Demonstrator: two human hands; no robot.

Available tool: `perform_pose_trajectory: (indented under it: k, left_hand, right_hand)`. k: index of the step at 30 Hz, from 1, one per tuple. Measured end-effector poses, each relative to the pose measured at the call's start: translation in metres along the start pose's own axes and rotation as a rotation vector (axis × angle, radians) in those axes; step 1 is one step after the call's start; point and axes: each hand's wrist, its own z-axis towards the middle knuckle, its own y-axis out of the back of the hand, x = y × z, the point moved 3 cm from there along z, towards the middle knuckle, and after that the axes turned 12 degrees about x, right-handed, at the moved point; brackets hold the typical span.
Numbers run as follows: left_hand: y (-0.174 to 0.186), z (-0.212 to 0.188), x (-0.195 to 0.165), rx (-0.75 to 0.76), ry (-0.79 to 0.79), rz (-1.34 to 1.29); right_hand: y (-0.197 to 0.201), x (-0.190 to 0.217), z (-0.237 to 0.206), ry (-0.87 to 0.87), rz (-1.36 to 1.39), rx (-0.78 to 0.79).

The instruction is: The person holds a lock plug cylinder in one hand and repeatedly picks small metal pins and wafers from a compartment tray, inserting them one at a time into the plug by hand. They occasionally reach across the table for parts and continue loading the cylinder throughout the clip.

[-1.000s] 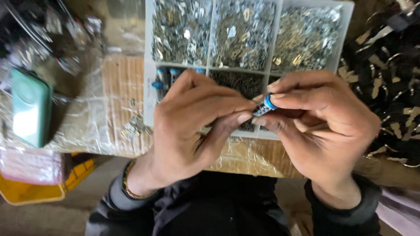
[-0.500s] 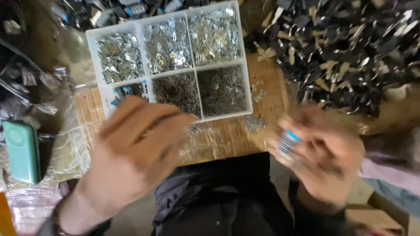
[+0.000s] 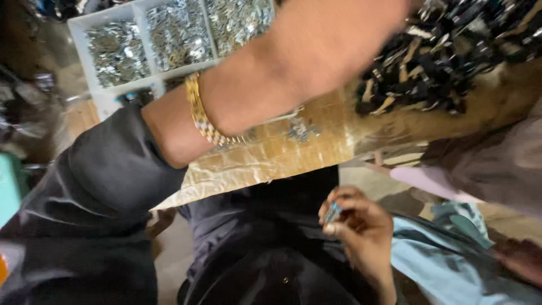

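right hand [image 3: 361,229] below the tabletop's [image 3: 316,149] near edge, fingers clamped on a small blue-and-silver part [image 3: 333,212]. left hand [image 3: 339,34] blurred, reaching across toward the far right corner; its grip cannot be told.

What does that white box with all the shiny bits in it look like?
The white tray is plastic-looking, split by thin walls into compartments heaped with small silvery metal pieces. It lies flat on the taped brown tabletop. The left forearm, wearing a gold bracelet, crosses over it and hides its near part.

small blue-and-silver piece [image 3: 333,212] (blurred) pinched upright in fingertips, low over lap.
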Motion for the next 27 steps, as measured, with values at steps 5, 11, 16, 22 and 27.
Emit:
perform_pose_trajectory:
  k: [5,11,16,22,27]
  left_hand:
    - [0.111,-0.108,-0.037,0.145,0.232,-0.13]
    - [0.094,-0.218,-0.088,0.275,0.532,-0.394]
    - [0.019,-0.161,-0.103,-0.06,0.352,-0.587]
    - [-0.011,-0.134,-0.095,-0.133,0.505,-0.357]
    - [0.006,-0.171,-0.101,-0.155,0.563,-0.185]
  right_hand:
    - [-0.002,0.006,0.02,-0.025,-0.059,0.048]
    - [0.005,0.033,0.04,0.163,-0.096,0.031]
    - [0.02,0.064,0.055,0.438,-0.171,0.004]
    - [0.03,0.046,0.09,0.443,-0.182,-0.099]
    - [0.029,0.015,0.086,0.326,-0.104,-0.103]
